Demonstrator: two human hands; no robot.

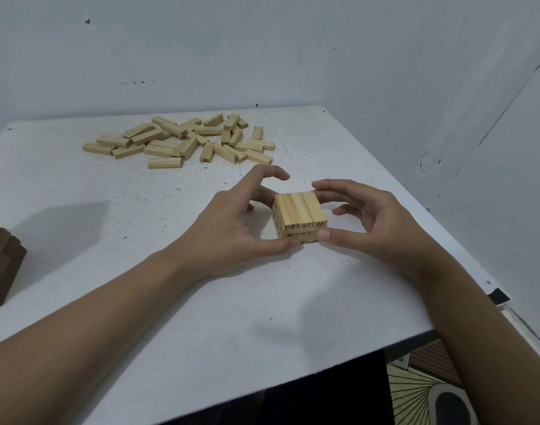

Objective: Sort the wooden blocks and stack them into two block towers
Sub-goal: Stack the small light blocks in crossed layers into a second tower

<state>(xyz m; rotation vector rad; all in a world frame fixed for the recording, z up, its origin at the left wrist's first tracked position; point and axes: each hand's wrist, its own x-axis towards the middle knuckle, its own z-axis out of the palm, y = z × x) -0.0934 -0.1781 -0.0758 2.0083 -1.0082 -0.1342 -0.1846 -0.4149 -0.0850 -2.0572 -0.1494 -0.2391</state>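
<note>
A short tower of light wooden blocks (300,214) stands on the white table (182,317), right of centre, three numbered blocks across its top layer. My left hand (232,222) curls round its left side, thumb tip at the front bottom edge and fingers behind; the index finger arches above without touching. My right hand (373,219) pinches the tower from the right, thumb on the lower front corner and fingertips on the back of the top layer. A pile of several loose light blocks (182,142) lies at the far side of the table.
A stack of dark brown blocks (3,265) stands at the table's left edge, partly cut off by the frame. Walls close the back and right sides. The table's front edge (385,342) runs diagonally, with a patterned floor mat (422,391) below.
</note>
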